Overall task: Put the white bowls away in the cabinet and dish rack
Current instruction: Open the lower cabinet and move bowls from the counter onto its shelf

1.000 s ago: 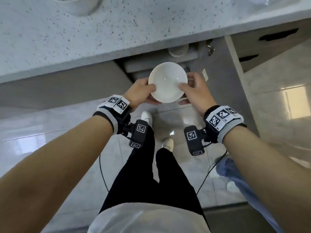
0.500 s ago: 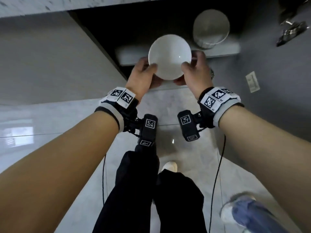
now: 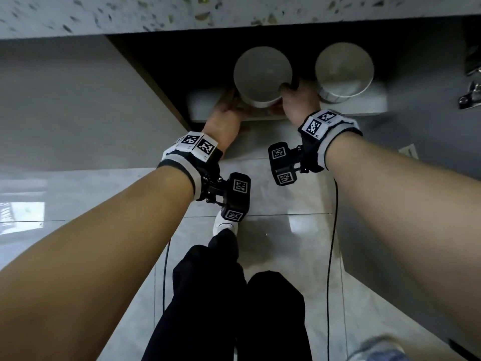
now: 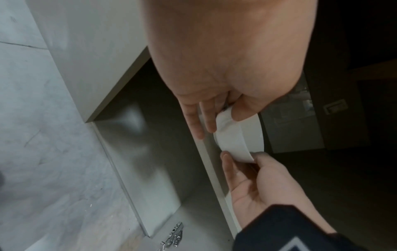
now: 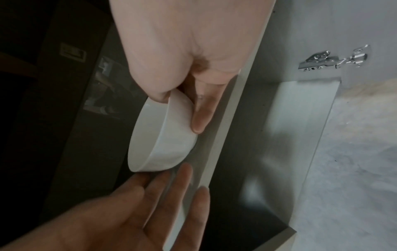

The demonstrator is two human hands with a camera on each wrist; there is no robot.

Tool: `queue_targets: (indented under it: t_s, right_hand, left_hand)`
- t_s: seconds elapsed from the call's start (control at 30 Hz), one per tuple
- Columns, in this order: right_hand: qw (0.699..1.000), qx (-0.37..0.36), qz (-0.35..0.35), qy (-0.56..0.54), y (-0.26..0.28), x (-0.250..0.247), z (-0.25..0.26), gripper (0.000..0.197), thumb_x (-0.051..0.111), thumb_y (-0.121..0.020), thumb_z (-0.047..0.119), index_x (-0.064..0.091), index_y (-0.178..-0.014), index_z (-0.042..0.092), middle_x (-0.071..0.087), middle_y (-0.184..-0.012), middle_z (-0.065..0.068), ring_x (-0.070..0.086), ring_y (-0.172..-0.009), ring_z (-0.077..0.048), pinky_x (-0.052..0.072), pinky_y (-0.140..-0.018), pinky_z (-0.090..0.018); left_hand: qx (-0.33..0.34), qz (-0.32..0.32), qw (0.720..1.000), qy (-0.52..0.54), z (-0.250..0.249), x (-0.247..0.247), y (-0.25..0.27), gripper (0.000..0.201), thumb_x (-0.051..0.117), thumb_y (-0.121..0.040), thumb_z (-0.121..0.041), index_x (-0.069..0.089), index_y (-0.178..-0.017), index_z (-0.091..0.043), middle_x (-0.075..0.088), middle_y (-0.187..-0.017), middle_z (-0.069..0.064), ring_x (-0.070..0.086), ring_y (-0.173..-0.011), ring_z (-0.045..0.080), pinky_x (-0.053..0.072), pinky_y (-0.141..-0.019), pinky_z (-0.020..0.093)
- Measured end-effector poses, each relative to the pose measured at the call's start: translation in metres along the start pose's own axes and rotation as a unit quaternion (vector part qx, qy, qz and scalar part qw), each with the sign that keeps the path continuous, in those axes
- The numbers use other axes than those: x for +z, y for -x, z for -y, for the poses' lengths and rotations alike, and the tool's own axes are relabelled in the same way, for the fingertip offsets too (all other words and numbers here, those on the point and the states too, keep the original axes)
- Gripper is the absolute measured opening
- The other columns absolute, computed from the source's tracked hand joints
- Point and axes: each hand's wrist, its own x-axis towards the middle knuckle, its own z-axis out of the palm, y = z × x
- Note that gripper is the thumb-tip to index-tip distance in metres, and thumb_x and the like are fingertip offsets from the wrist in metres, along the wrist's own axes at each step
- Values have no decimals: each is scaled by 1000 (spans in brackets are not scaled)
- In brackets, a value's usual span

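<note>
head: a white bowl point(image 3: 261, 74) is held over the front lip of the cabinet shelf point(image 3: 364, 106), upright, between the left hand point(image 3: 225, 113) and right hand point(image 3: 296, 101). a second bowl point(image 3: 343, 71) is already parked on the shelf just to its right; the two are close but apart. speckled desk point(image 3: 182, 11) edge is seen above the opening. step in hand is judged to be: bowl being set down in the cabinet, not yet released.

left wrist: left hand point(image 4: 223, 71) grip is narrow, thumb on the bowl point(image 4: 236, 135) wall and fingers point(image 4: 193, 122) laid nearly straight beneath its base, against the shelf point(image 4: 214, 169) edge. right hand point(image 4: 257, 183) is seen gripping the far side. a door hinge point(image 4: 174, 237) is seen low in frame.

right wrist: right hand point(image 5: 189, 51) grip is closed on the bowl point(image 5: 163, 135), thumb over the rim, finger under the base. the base looks at or almost at the shelf point(image 5: 223, 135); contact cannot be confirmed. left fingers point(image 5: 180, 180) are spread flat below the bowl.

next, as judged: bowl lowered flat, fingers slid out from under the base without tipping it, gap to the second bowl kept. the dish rack is not in view.
</note>
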Motion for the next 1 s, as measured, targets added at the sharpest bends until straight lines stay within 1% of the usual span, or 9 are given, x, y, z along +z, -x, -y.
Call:
queue_targets:
  t_s: [0.07,0.2,0.27,0.33,0.43,0.53,0.7,0.83,1.0]
  right_hand:
    - [1000,17,2,-18,1,-2,-1,34,52,-89,22,57,-121,12,66,-113,-14,70,-97,-39,58,-85,-54]
    - [1000,28,-5,-12,9,-6,-14,22,56,-79,35,63,-96,24,70,-103,-12,69,-94,-34,56,-91,-55]
    - [999,43,4,-25,30,-8,-5,13,54,-89,24,61,-97,18,64,-94,-13,66,-88,-32,57,-89,-50]
    - [999,36,1,-2,52,-10,3,21,51,-90,21,62,-107,15,65,-97,-7,68,-94,-32,57,-90,-50]
    - [999,12,10,29,91,-20,17,29,50,-90,20,64,-112,9,68,-107,-6,68,-104,-31,55,-94,-51]
    - [999,2,9,41,141,-34,47,23,50,-89,20,68,-100,10,72,-102,-9,68,-98,-28,56,-90,-48]
    - [1000,-16,-8,5,221,-58,108,17,51,-93,12,67,-94,16,69,-95,1,68,-94,-23,56,-89,-44]
    - [999,-30,-13,-12,261,-77,171,18,51,-92,14,66,-90,25,69,-93,5,66,-91,-18,57,-89,-44]
    - [996,-90,12,4,274,-87,263,19,50,-90,17,68,-96,18,70,-96,-1,66,-92,-23,56,-88,-49]
  left_hand:
    - [0,3,1000,-16,-2,2,0,58,49,-90,6,44,-139,-25,62,-107,-13,60,-100,10,57,-83,35]
    - [5,9,997,-73,-3,4,9,63,52,-90,0,39,-145,-25,58,-128,-3,59,-112,18,59,-87,39]
    - [4,9,993,-116,-3,4,20,59,51,-89,-2,40,-144,-21,59,-119,-5,61,-100,18,58,-89,46]
    - [0,13,988,-155,-5,3,37,55,49,-91,-4,41,-143,-18,57,-120,-6,61,-92,17,57,-89,48]
    - [21,31,978,-204,-13,-1,71,50,49,-92,-4,46,-140,-16,56,-133,-2,62,-100,17,59,-80,34]
    - [55,62,963,-256,-34,-7,113,47,50,-90,-1,51,-136,-14,59,-132,0,61,-112,15,50,-70,14]
    - [103,72,952,-280,-85,-23,190,45,45,-86,1,59,-127,-12,65,-120,0,62,-106,12,52,-95,34]
    - [165,33,943,-289,-141,-38,250,40,46,-85,-2,64,-118,-16,70,-107,-5,64,-98,9,52,-95,31]
    - [213,-9,933,-291,-216,-61,287,38,45,-85,-9,65,-115,-21,72,-104,-9,66,-96,11,53,-91,31]
